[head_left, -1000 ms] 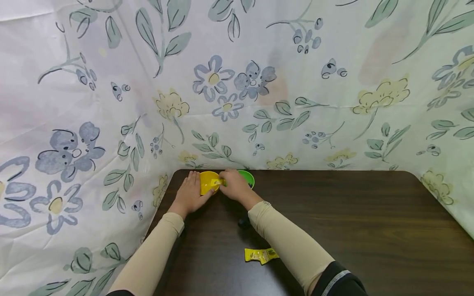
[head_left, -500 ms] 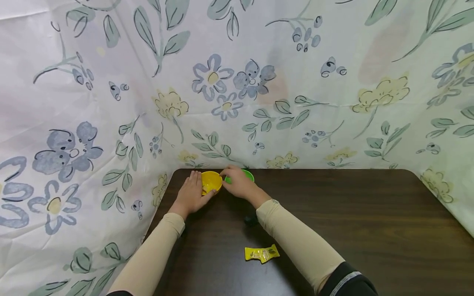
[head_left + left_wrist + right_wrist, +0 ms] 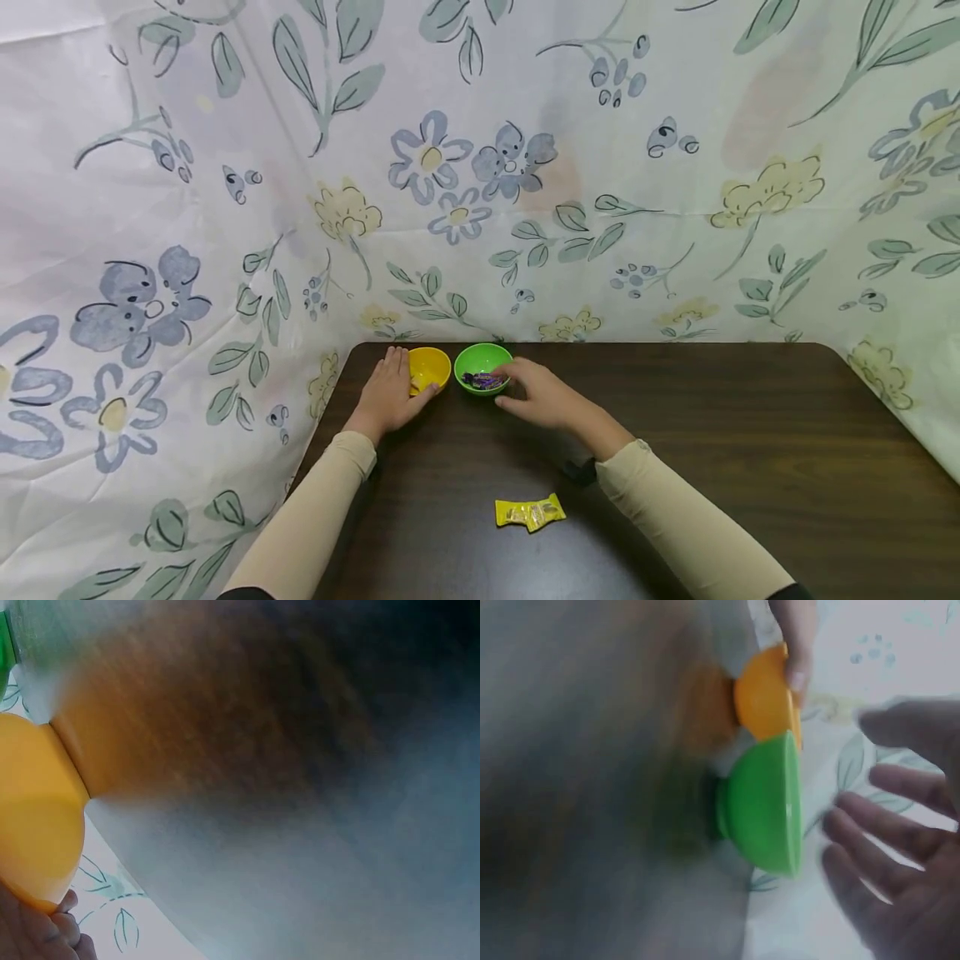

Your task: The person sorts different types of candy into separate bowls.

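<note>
My left hand (image 3: 387, 394) holds the yellow bowl (image 3: 432, 364) at the table's far left corner, fingers along its left side and thumb at the near rim. A bit of yellow wrapper shows inside, partly hidden by the hand. Beside it stands the green bowl (image 3: 480, 356), with purple-wrapped candies (image 3: 483, 381) in the bottom. My right hand (image 3: 542, 395) hovers at the green bowl's right rim, with nothing in it. In the right wrist view its fingers (image 3: 889, 825) are spread and loosely bent, apart from the green bowl's side (image 3: 761, 806).
A yellow-wrapped candy (image 3: 530, 512) lies on the dark wooden table (image 3: 712, 442), nearer to me, between the forearms. Floral cloth (image 3: 600, 167) hangs behind the table and along its left side. A dark wrist strap (image 3: 580, 473) shows under the right wrist.
The right hand has let go of a yellow-wrapped candy at the yellow bowl and moved right, past the green bowl, uncovering the purple candies. The left hand stays on the yellow bowl.
</note>
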`<action>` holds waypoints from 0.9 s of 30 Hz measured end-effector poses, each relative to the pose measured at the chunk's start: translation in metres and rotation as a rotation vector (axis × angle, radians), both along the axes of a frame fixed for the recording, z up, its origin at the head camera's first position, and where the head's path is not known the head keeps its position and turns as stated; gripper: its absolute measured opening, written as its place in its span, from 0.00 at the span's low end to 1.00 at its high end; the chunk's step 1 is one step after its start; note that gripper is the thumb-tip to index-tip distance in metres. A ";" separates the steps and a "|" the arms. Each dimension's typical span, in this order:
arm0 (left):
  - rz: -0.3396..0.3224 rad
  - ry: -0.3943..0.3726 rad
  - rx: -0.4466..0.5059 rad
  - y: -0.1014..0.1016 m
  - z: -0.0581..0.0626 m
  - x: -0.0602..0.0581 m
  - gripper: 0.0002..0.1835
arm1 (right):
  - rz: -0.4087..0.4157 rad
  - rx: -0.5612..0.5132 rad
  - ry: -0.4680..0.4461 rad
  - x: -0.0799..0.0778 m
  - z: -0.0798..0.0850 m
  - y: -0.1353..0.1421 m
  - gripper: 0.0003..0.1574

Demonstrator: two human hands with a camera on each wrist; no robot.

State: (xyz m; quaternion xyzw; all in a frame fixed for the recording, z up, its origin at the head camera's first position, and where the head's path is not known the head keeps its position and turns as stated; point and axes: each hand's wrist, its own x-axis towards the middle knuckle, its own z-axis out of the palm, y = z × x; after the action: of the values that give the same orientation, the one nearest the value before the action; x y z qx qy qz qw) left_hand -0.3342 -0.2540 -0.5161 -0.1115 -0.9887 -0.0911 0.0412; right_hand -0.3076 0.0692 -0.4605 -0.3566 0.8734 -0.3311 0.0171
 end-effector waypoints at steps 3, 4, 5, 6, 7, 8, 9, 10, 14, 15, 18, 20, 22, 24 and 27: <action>0.006 -0.012 -0.004 0.000 0.002 0.000 0.56 | 0.075 0.075 -0.081 0.024 -0.005 0.019 0.31; 0.011 -0.010 -0.008 0.001 0.002 0.000 0.56 | 0.094 0.091 -0.101 0.031 -0.007 0.025 0.32; 0.015 -0.009 -0.011 0.001 0.002 -0.001 0.56 | 0.110 0.101 -0.122 0.039 -0.009 0.030 0.31; 0.015 -0.010 -0.011 0.001 0.002 -0.001 0.56 | 0.127 0.107 -0.135 0.046 -0.012 0.035 0.30; 0.012 -0.007 -0.012 0.001 0.002 -0.001 0.56 | 0.142 0.118 -0.137 0.052 -0.014 0.039 0.30; 0.009 -0.009 -0.014 0.002 0.002 -0.001 0.56 | 0.152 0.127 -0.145 0.059 -0.016 0.044 0.29; 0.007 -0.010 -0.013 0.003 0.001 0.000 0.56 | 0.160 0.131 -0.160 0.065 -0.018 0.048 0.29; 0.003 -0.011 -0.013 0.004 0.001 0.000 0.56 | 0.164 0.136 -0.174 0.071 -0.019 0.052 0.29; -0.004 0.003 -0.013 0.005 0.000 0.001 0.55 | 0.160 0.144 -0.187 0.090 -0.022 0.064 0.29; -0.002 0.009 -0.012 0.005 0.000 0.001 0.55 | 0.158 0.143 -0.180 0.094 -0.022 0.067 0.28; 0.002 0.020 -0.005 0.005 0.001 0.002 0.55 | 0.160 0.146 -0.158 0.103 -0.024 0.072 0.29; 0.001 0.015 -0.005 0.005 0.002 0.003 0.55 | 0.161 0.154 -0.156 0.108 -0.026 0.075 0.29; -0.004 0.015 -0.003 0.006 0.002 0.004 0.55 | 0.159 0.162 -0.161 0.111 -0.029 0.077 0.30; -0.008 0.015 -0.002 0.006 0.001 0.004 0.55 | 0.156 0.170 -0.159 0.114 -0.031 0.079 0.31; -0.012 0.015 -0.004 0.006 0.001 0.005 0.55 | 0.143 0.180 -0.128 0.117 -0.034 0.080 0.32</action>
State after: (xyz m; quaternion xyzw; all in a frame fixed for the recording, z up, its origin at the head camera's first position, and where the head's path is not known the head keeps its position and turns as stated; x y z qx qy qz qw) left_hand -0.3296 -0.2475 -0.5156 -0.1183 -0.9879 -0.0884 0.0480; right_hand -0.1904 0.1497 -0.4944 -0.3933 0.8689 -0.2715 0.1285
